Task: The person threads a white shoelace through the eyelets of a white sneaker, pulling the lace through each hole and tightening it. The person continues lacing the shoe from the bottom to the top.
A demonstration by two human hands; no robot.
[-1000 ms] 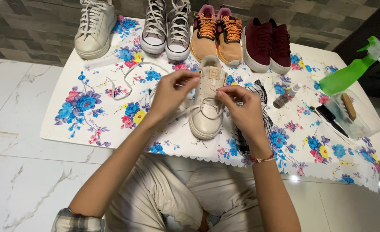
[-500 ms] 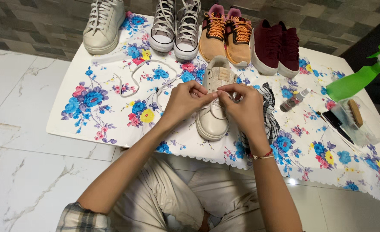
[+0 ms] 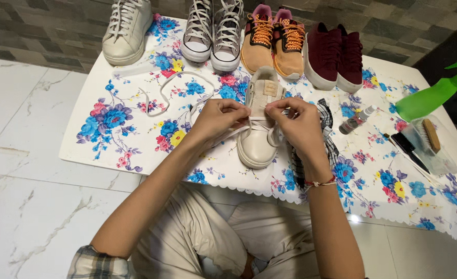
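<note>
A cream sneaker [image 3: 260,135] lies toe toward me on a floral cloth [image 3: 115,135]. My left hand [image 3: 217,120] pinches its white shoelace [image 3: 172,89] at the left side of the lacing. My right hand [image 3: 300,123] pinches the lace on the right side, fingers closed over the eyelets. The lace's loose length loops away to the upper left across the cloth. Both hands cover the middle of the shoe.
Along the far edge stand a matching cream sneaker [image 3: 125,30], a grey high-top pair [image 3: 213,32], an orange pair [image 3: 272,40] and a maroon pair [image 3: 335,56]. To the right lie a checked rag [image 3: 325,120], a small bottle [image 3: 356,120], a green spray bottle [image 3: 431,95] and brushes [image 3: 431,135].
The view has shifted slightly and the hands have drawn closer together over the sneaker's lacing, working lower toward the toe.
</note>
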